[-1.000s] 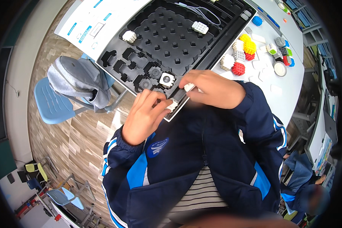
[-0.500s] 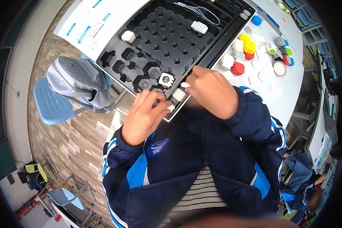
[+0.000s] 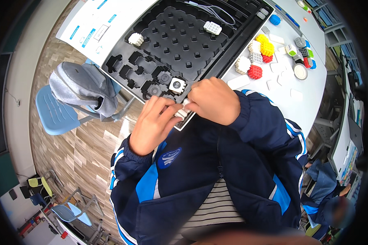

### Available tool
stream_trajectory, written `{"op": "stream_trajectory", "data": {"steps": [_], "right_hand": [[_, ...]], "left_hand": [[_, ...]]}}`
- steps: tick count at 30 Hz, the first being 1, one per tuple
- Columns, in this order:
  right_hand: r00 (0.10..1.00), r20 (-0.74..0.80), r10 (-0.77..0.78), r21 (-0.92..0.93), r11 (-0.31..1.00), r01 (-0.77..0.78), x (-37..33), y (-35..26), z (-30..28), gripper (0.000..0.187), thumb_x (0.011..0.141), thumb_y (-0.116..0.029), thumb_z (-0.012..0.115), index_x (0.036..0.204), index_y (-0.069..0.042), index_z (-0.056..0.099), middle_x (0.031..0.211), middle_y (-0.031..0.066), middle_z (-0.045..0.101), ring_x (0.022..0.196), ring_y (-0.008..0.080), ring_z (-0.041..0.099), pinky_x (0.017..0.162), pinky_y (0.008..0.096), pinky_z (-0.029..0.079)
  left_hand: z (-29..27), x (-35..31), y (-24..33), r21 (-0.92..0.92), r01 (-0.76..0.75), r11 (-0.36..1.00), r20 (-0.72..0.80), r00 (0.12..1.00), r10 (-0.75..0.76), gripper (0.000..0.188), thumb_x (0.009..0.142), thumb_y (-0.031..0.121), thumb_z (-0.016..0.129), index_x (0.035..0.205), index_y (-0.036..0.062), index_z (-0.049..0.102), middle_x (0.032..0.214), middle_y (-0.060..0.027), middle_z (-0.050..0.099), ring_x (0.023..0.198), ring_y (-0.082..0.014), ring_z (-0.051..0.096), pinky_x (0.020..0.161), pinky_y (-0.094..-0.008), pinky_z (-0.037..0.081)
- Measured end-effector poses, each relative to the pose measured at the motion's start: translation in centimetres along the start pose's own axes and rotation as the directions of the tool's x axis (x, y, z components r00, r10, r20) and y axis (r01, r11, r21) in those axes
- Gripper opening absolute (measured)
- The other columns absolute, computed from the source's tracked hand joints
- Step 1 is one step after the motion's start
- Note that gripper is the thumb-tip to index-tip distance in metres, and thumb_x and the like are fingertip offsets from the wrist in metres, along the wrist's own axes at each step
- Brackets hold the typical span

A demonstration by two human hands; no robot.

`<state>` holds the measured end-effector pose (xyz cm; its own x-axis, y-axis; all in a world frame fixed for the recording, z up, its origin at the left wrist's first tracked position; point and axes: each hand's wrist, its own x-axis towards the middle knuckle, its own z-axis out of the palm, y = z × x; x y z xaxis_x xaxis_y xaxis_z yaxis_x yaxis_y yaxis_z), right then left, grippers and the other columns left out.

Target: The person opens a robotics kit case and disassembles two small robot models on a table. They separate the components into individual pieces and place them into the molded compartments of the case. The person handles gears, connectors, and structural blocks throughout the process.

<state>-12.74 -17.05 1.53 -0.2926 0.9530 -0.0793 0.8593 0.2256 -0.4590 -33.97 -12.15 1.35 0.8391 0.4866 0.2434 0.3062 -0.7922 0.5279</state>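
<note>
Both of my hands meet over the near corner of a black molded tray [image 3: 124, 81]. My left hand [image 3: 151, 124] is closed, its thumb and fingers pinching a small white piece [image 3: 180, 113] at the tray's rim. My right hand [image 3: 216, 100] is curled with the fingertips around another small white piece [image 3: 186, 102], right beside the left fingertips. The fingers cover much of both pieces, so their shapes are unclear. Just beyond the hands, a white cube with a dark round face [image 3: 177, 85] sits in the tray. Farther in lie a white knobbed block [image 3: 136, 39] and a white studded block [image 3: 212, 27].
Right of the tray, yellow blocks [image 3: 267, 48], a red block [image 3: 255, 72] and several white and grey pieces lie on the white table [image 3: 315, 87]. A printed sheet [image 3: 79, 30] lies left of the tray. A grey backpack [image 3: 84, 87] rests on a blue chair [image 3: 49, 110].
My right hand has moved left and nearer to me, bringing its white piece to the left fingertips. It now covers the squarish white piece seen between the hands. My left hand has barely moved.
</note>
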Motion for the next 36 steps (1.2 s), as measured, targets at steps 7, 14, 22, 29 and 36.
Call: {"op": "stream_trajectory", "data": {"steps": [7,14,22,29,36], "right_hand": [[0.999,0.028,-0.018,0.031,0.999,0.017,-0.2,0.1,0.4,0.020,0.089,-0.020,0.068,0.080,-0.003,0.073,0.079,0.0133,0.065,0.076,0.0341,0.067,0.069,0.0438,0.053],[0.993,0.058,-0.100,0.271,0.959,0.081,0.3,2.0,-0.7,0.021,0.092,-0.020,0.063,0.087,-0.001,0.071,0.083,0.0136,0.067,0.077,0.0302,0.067,0.069,0.0404,0.052],[0.943,0.110,0.315,0.986,-0.152,-0.065,-0.9,5.5,-4.0,0.041,0.099,-0.011,0.053,0.138,0.002,0.055,0.125,0.0148,0.064,0.108,0.0167,0.064,0.088,0.0265,0.051],[0.997,0.061,0.053,0.947,0.312,-0.075,-2.6,4.8,-4.8,0.038,0.097,-0.006,0.060,0.133,0.007,0.057,0.121,0.0173,0.069,0.116,0.0219,0.066,0.102,0.0290,0.050],[0.977,-0.213,-0.004,0.309,0.948,0.071,-2.3,1.6,-1.2,0.056,0.079,0.002,0.070,0.131,-0.005,0.050,0.093,0.0188,0.069,0.084,0.0359,0.069,0.074,0.0396,0.055]], "left_hand": [[0.0,0.1,0.1,-0.020,-0.015,1.000,0.006,1.000,0.015,0.036,0.076,0.007,0.081,0.110,0.0041,0.070,0.103,-0.0077,0.060,0.088,-0.0277,0.055,0.078,-0.0377,0.048],[0.3,0.1,0.1,-0.033,0.003,0.999,0.029,1.000,-0.002,0.039,0.078,0.007,0.079,0.115,0.0048,0.071,0.101,-0.0057,0.057,0.081,-0.0223,0.051,0.075,-0.0355,0.047],[0.5,0.1,0.0,-0.013,0.005,1.000,0.023,1.000,-0.005,0.037,0.077,0.007,0.079,0.113,0.0056,0.072,0.099,-0.0041,0.056,0.080,-0.0214,0.051,0.075,-0.0349,0.047],[0.3,0.1,0.0,0.024,-0.015,1.000,0.026,1.000,0.014,0.037,0.077,0.007,0.079,0.114,0.0074,0.072,0.099,-0.0033,0.057,0.081,-0.0207,0.052,0.076,-0.0356,0.045],[0.3,0.0,0.1,0.030,-0.007,1.000,0.024,1.000,0.006,0.036,0.077,0.008,0.079,0.112,0.0064,0.072,0.100,-0.0038,0.057,0.081,-0.0215,0.052,0.077,-0.0360,0.044]]}}
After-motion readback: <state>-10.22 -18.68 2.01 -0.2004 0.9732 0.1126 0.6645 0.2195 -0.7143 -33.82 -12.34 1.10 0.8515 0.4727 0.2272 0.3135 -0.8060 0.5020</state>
